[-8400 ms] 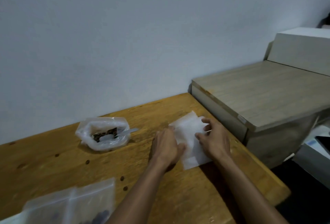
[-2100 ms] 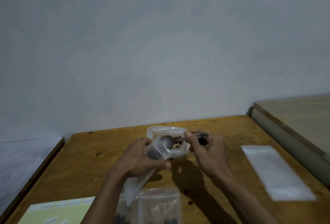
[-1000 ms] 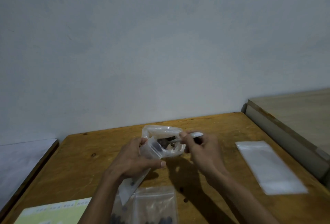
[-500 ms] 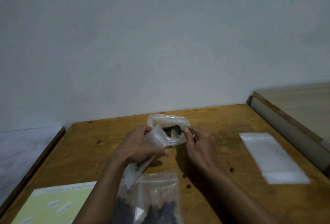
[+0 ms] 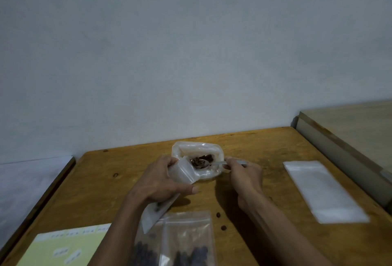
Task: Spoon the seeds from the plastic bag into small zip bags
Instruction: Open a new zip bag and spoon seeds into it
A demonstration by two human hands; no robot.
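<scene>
A clear plastic bag with dark brown seeds sits open on the wooden table. My left hand grips a small zip bag and holds its mouth open against the seed bag; the zip bag's lower end hangs below my palm. My right hand pinches the handle of a spoon whose bowl lies among the seeds.
Two filled zip bags lie at the near edge. A stack of empty zip bags lies to the right. A yellow label sheet is at the near left. A raised wooden ledge borders the right side.
My right hand has drawn back to the right along the spoon handle, and the spoon bowl now lies lower among the seeds. My left hand keeps holding the small zip bag.
</scene>
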